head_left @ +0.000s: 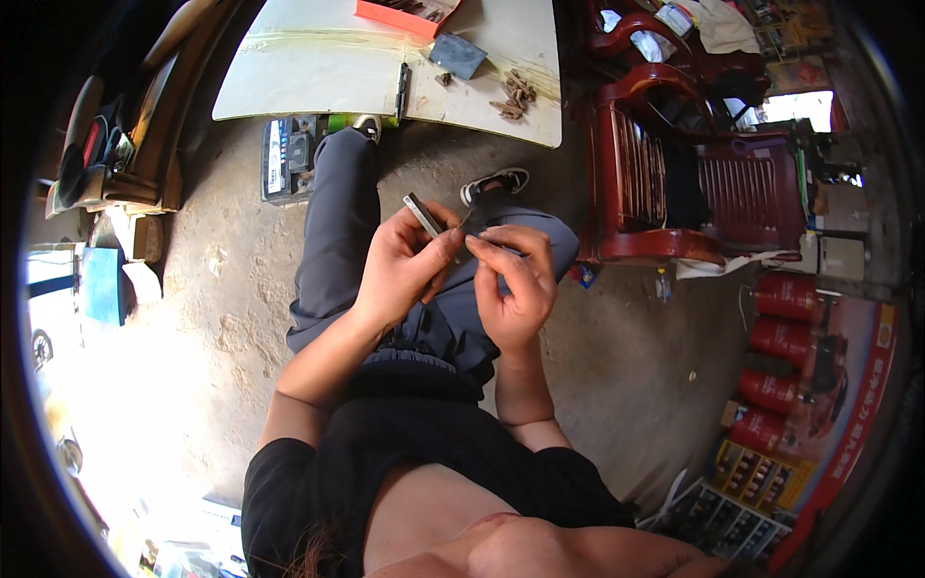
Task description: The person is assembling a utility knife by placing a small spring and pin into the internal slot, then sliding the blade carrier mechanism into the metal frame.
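Above my lap, my left hand is closed around a narrow, flat grey metal bar, whose end juts up past the thumb and fingers. Close beside it, at nearly the same height, my right hand is closed in a pinch. A thin dark piece seems to lie between its thumb and fingers, too small and too covered to name. The two hands' fingertips almost meet, and whether they touch the same thing I cannot tell.
Ahead stands a white-topped table with an orange box, a dark grey block, small brown pieces and a slim black tool. A car battery sits on the floor. To the right is a dark red wooden chair.
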### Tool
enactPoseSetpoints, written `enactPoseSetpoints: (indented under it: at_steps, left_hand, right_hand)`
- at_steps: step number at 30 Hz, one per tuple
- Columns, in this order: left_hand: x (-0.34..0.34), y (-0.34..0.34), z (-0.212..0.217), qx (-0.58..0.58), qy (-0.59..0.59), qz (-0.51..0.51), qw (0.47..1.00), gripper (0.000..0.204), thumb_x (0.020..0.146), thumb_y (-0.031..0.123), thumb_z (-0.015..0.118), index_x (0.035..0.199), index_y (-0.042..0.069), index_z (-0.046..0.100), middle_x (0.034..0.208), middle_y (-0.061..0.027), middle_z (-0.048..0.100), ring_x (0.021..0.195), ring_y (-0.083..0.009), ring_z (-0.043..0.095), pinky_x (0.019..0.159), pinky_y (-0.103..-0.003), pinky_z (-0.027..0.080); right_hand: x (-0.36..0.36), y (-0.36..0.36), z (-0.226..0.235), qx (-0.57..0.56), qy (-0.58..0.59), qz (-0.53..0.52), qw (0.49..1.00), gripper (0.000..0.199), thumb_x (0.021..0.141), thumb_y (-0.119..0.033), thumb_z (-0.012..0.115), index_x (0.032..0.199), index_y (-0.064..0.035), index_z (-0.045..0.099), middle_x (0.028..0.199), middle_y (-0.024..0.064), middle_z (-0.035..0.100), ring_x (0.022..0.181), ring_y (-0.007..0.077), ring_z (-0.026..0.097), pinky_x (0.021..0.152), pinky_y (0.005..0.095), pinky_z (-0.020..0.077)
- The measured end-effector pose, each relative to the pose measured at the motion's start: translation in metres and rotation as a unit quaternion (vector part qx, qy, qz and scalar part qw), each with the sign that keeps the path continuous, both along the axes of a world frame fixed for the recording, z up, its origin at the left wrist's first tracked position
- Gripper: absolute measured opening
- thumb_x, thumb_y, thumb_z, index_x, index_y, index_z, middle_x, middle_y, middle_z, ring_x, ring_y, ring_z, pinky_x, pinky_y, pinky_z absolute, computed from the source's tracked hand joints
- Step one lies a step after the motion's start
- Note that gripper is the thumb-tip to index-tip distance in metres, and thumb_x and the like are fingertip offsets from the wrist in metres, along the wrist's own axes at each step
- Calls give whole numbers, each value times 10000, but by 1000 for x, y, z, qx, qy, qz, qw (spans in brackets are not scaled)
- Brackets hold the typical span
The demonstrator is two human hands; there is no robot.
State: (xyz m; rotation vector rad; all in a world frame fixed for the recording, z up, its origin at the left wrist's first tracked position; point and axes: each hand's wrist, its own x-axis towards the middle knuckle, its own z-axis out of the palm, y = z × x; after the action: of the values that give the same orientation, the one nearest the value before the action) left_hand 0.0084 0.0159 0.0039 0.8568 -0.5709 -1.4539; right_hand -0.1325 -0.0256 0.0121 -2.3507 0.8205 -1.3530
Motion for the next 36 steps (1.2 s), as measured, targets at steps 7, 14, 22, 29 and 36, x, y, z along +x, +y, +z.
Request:
enactPoseSetpoints:
  at_steps: [7,14,22,29,36]
  left_hand:
    - [7,2,1,-64,-56,-40,996,74,871,71,578,857,22,525,595,47,465,450,-2,381,405,-169,275]
    - [5,1,-2,-86,-172,-27,981,20,816,5,557,827,9,541,675,57,499,599,15,403,514,-158,319]
    - [7,-2,6,-75,-248,-39,965,40,832,19,569,857,-10,559,698,26,525,614,-7,444,534,-171,363]
    - [7,-5,6,-78,-278,-36,957,59,840,31,572,871,-18,562,710,25,533,634,-12,457,558,-173,381]
    - [10,-7,-1,-19,-92,-21,995,47,866,44,551,832,18,531,624,46,486,474,4,363,415,-178,274]
  right_hand:
    - [-2,-6,12,346,-253,86,899,360,825,-168,631,1101,42,534,1090,90,520,997,155,501,895,283,382]
    - [-6,-12,11,396,-140,159,894,127,845,-24,612,954,25,572,899,21,537,823,67,510,740,196,423]
    - [-10,-14,13,429,-146,133,882,81,835,0,617,914,14,610,860,9,529,769,56,496,677,187,400]
    - [-10,-15,7,412,-143,115,892,96,824,6,627,918,17,611,876,4,545,762,57,515,684,189,418]
    - [-9,-14,10,513,-211,177,813,250,820,-17,644,1046,28,547,975,58,587,860,90,570,760,219,479]
